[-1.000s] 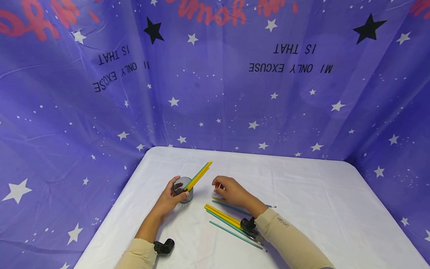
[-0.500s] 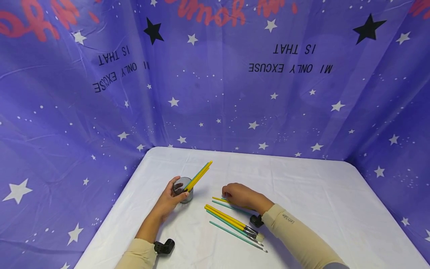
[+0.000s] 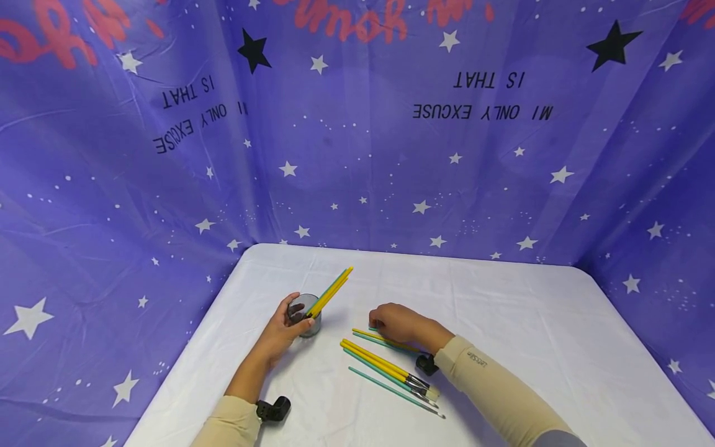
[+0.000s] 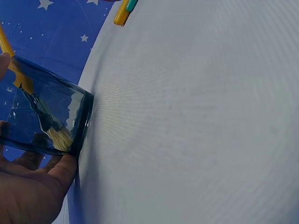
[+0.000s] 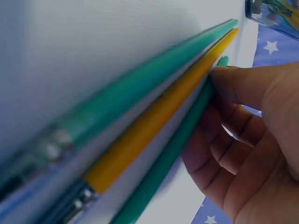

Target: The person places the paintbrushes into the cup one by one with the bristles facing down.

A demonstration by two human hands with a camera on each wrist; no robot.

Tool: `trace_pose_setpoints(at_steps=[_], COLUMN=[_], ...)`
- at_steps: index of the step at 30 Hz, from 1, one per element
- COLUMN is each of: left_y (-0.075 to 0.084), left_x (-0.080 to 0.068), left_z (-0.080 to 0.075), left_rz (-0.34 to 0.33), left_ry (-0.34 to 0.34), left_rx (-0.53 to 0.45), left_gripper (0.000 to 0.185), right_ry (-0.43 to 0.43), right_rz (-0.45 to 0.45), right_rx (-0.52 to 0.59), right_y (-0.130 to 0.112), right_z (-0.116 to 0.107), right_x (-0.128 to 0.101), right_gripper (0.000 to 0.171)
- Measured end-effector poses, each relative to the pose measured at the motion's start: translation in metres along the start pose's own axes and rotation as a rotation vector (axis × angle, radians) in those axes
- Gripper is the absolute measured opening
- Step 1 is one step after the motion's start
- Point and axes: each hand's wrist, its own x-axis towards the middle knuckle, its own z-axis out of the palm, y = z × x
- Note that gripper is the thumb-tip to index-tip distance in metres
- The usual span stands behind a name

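The left hand [image 3: 279,335] is curled around the glass [image 3: 305,315], thumb on the side facing the person and fingers round the far side, holding it upright on the table [image 3: 503,323]. Brushes in the glass [image 3: 331,292] lean up and away to its right, handle ends highest; the left wrist view shows bristles at the bottom of the glass.

The right hand [image 3: 398,324] lies knuckles up on the table, right of the glass, with fingers bent. In the right wrist view its fingertips [image 5: 224,86] pinch a green brush [image 5: 173,149] that lies flat. Its long axis runs slantwise: handle tip toward the glass, bristle end toward the person. A yellow brush [image 5: 154,126] lies just beside it. Nearer the person than the glass, loose brushes [image 3: 385,371] lie roughly parallel on the same slant.
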Motion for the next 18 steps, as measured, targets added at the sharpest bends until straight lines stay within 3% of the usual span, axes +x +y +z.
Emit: trace_pose_setpoints(at_steps=[7,14,18], left_y=[0.001,0.001,0.002], left_x=[-0.002,-0.002,-0.003], left_z=[0.000,0.000,0.000], left_rz=[0.001,0.004,0.003], left_ry=[-0.002,-0.003,-0.004], left_rx=[-0.002,-0.002,-0.001], left_gripper=[0.082,0.082,0.082], right_ry=[0.018,0.138,0.221], right_rz=[-0.012,-0.132,-0.158], right_rx=[0.023,0.070,0.110], right_y=[-0.001,-0.014,-0.025], right_z=[-0.009,-0.036,-0.050], right_x=[-0.001,-0.008,-0.011], right_gripper=[0.014,0.013,0.012])
